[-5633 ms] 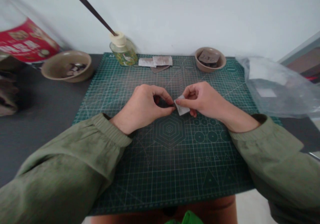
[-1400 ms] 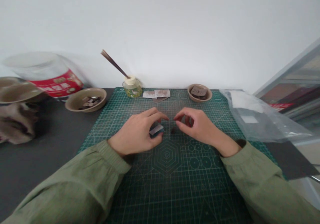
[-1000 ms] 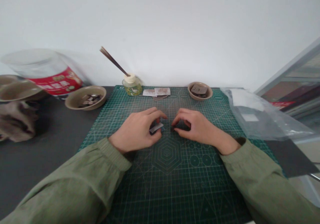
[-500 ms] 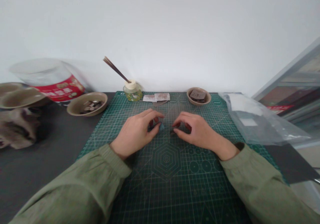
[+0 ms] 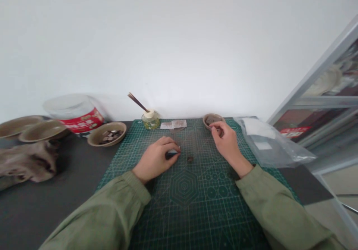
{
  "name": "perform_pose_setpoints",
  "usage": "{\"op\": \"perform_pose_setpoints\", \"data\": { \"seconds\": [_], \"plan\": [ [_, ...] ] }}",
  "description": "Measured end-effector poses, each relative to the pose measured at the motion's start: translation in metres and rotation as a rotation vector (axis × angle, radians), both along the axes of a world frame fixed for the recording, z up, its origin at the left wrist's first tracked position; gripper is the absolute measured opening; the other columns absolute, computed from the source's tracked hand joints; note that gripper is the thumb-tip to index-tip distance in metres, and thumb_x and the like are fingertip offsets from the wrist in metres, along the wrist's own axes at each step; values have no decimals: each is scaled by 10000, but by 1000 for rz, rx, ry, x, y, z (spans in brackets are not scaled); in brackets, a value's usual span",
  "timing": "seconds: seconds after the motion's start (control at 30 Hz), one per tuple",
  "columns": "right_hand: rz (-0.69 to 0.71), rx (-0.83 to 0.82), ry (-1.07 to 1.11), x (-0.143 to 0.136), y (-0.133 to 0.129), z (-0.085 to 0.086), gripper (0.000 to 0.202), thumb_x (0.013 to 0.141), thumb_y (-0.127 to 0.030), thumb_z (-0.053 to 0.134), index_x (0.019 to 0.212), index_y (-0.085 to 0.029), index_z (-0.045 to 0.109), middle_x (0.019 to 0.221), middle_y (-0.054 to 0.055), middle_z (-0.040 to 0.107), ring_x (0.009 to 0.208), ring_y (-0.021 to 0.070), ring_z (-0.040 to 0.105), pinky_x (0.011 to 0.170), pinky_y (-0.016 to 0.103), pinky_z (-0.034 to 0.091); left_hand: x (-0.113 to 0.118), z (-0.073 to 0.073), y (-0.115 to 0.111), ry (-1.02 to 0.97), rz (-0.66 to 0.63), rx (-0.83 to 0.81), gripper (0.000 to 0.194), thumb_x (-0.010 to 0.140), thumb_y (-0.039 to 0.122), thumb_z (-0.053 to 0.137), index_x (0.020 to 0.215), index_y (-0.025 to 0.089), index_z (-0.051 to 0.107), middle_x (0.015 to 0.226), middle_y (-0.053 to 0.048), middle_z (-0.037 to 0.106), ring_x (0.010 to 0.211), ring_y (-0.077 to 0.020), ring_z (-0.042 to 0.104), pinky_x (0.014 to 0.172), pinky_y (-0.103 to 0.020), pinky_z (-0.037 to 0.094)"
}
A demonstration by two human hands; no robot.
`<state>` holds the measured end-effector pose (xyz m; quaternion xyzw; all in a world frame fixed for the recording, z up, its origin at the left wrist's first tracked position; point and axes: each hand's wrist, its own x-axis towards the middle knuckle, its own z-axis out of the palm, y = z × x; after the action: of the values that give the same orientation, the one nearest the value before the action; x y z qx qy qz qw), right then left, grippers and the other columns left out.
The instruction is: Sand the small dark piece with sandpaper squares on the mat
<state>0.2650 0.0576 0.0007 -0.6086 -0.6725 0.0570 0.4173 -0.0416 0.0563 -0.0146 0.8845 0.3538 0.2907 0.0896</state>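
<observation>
My left hand [image 5: 158, 157] rests low over the green cutting mat [image 5: 184, 220]. Its thumb and fingers close on a small dark, bluish-edged thing [image 5: 172, 153], too blurred to name. To the right of those fingertips, a little dark brown piece [image 5: 190, 159] lies on the mat. My right hand [image 5: 227, 140] is at the small brown bowl [image 5: 205, 123] at the back right, fingertips bent together over its near rim. Whatever they pinch, if anything, is hidden. Brown chunks [image 5: 212, 120] sit in that bowl.
A reed bottle [image 5: 150, 121] and paper packets [image 5: 179, 123] stand along the wall. On the left are a bowl of small pieces [image 5: 93, 136], a red-labelled jar [image 5: 81, 119], stacked bowls [image 5: 41, 132] and driftwood [image 5: 30, 162]. A clear plastic bag [image 5: 275, 153] lies right.
My right hand has moved away from beside the left one to the small bowl at the back right. The brown piece now shows uncovered on the mat. The view has tilted upward.
</observation>
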Motion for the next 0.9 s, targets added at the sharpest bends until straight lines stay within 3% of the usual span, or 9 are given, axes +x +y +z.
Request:
{"op": "perform_pose_setpoints", "data": {
  "seconds": [0.1,0.17,0.23,0.43,0.57,0.9],
  "plan": [
    [-158,-65,-67,20,17,10,267,1073,-294,586,1241,-178,758,1230,150,823,1077,308,753,991,437,568,1,-3,1,-2,-29,8,128,1013,233,718,1025,241,845,1092,-88,817,1062,-264,755,984,-414,626],
    [-246,-139,-115,30,29,17,249,1091,-295,607,1247,-181,765,1205,160,823,1141,330,755,1046,474,566,1,-3,2,-7,-31,16,149,1040,262,698,1031,234,844,1080,-91,818,1051,-263,756,986,-421,625],
    [-289,-223,-162,36,42,21,240,1098,-329,678,1257,-173,768,1197,144,813,1151,321,760,1066,509,588,1,-2,2,-14,-25,25,171,1061,280,678,1042,228,839,1067,-93,817,1043,-262,755,981,-422,623],
    [-354,-348,-190,37,71,23,416,1094,-412,769,1438,-187,702,1449,129,717,1238,300,745,1044,530,654,3,-1,1,-47,-21,41,187,1075,272,653,1067,225,834,1088,-97,818,1053,-261,742,964,-419,612],
    [-311,-336,-118,46,79,23,412,1097,-401,765,1444,-189,699,1450,129,716,1230,297,748,1034,523,660,4,-3,2,-81,-33,51,190,1074,266,652,1081,225,838,1108,-100,820,1068,-278,737,993,-457,608],
    [-37,-209,128,68,75,14,383,1100,-394,766,1413,-180,709,1386,118,740,1155,271,768,978,483,680,7,-5,1,-149,-18,20,257,1077,306,669,1281,229,805,1251,-115,804,1210,-310,746,1089,-494,598]
  ]
}}
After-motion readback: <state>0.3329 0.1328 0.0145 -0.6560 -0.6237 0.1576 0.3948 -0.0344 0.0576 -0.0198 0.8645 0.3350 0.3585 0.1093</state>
